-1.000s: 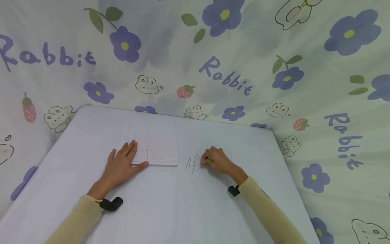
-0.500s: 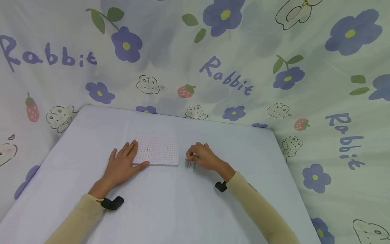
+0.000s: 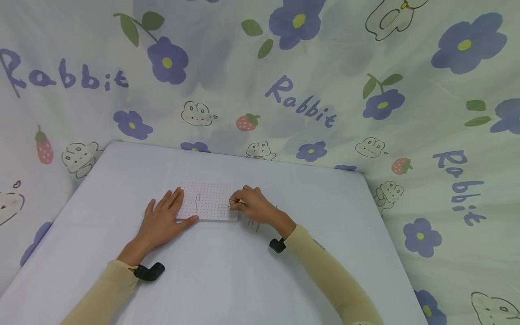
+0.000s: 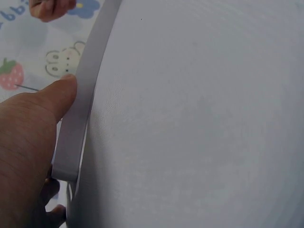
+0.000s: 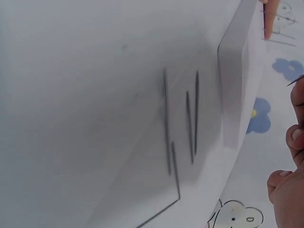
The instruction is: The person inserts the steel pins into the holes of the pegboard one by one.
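A white board (image 3: 215, 198) with a grid of small holes lies on the table. Several thin dark rods (image 3: 197, 205) show on its left part, apparently standing up. My left hand (image 3: 160, 220) rests spread at the board's left end, its thumb (image 4: 64, 92) on the front edge. Over the board's right end, my right hand (image 3: 256, 205) pinches a thin dark rod (image 5: 295, 80); only a short tip of it shows. Beneath that hand, more thin dark rods (image 5: 167, 126) lie on the table, just right of the board. In the head view the hand and wrist partly cover them.
The white-covered table (image 3: 227, 280) extends around the board on all sides. Behind and beside it hangs a cloth (image 3: 227, 76) printed with flowers, rabbits and strawberries. A black wrist camera (image 3: 149, 271) sits on the left wrist, another black wrist camera (image 3: 278, 245) on the right.
My right hand has moved left from the loose rods to above the board's right end, carrying a thin rod. The left hand has stayed on the board.
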### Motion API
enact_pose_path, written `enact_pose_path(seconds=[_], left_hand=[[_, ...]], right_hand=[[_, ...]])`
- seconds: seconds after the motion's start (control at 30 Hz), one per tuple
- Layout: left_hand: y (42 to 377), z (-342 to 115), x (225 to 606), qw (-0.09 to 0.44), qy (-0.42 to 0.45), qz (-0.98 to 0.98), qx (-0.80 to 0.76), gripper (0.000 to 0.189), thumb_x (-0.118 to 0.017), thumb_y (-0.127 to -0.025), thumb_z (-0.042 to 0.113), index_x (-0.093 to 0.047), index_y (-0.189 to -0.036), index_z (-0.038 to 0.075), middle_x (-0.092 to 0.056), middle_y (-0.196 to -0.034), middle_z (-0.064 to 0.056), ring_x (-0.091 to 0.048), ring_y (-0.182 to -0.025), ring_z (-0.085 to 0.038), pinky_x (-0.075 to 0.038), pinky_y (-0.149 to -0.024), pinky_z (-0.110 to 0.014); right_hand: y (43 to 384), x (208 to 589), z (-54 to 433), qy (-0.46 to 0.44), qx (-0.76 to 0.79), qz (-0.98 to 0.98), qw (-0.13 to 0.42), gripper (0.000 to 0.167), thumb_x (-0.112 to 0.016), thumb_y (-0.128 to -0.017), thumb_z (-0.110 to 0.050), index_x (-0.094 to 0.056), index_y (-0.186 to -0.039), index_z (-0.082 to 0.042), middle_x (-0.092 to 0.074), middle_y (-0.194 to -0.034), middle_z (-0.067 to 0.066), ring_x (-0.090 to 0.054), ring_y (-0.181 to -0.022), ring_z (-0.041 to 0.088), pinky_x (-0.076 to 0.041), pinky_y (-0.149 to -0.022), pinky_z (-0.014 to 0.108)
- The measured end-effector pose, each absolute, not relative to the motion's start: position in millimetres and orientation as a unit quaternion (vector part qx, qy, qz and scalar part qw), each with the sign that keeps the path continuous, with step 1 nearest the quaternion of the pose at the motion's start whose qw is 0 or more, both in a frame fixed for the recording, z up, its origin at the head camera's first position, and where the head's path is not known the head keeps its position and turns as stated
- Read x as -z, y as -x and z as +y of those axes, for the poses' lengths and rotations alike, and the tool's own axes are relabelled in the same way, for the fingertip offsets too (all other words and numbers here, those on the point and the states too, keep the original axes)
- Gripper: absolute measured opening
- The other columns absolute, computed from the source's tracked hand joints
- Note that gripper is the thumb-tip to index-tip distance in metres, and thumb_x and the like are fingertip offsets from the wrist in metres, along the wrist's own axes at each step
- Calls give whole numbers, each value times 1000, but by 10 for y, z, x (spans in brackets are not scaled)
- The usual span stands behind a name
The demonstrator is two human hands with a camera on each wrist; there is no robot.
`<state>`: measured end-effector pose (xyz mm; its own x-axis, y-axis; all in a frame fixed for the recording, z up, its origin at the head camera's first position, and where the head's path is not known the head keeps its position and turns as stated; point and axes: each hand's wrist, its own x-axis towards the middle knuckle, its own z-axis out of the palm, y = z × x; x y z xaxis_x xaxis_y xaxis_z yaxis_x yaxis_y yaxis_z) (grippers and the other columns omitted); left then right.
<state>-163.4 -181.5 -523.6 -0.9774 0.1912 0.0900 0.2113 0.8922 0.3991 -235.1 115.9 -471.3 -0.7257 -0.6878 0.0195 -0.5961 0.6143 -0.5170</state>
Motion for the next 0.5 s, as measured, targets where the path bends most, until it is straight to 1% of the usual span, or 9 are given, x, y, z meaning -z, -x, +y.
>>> enact_pose_path(seconds=[0.23,0.5], left_hand=[[1637,-1838,5232,21,102,-973,205,104,-55,-91,70,-24,-157,-4,-21,-164,-23,-19,-149,-48,-5,-113,-74],[1643,-1839,5246,20,104,-972,208,104,-56,-91,69,-23,-157,-4,-22,-164,-23,-19,-149,-48,-5,-112,-74]], right_hand=[[2402,4761,856,361,255,894,76,16,-61,-94,-39,-61,-87,-24,-63,-88,-21,-47,-85,7,-32,-82,33],[2420,4832,571,349,250,901,55,17,-58,-96,-41,-60,-91,-25,-64,-92,-21,-46,-82,6,-32,-80,31]])
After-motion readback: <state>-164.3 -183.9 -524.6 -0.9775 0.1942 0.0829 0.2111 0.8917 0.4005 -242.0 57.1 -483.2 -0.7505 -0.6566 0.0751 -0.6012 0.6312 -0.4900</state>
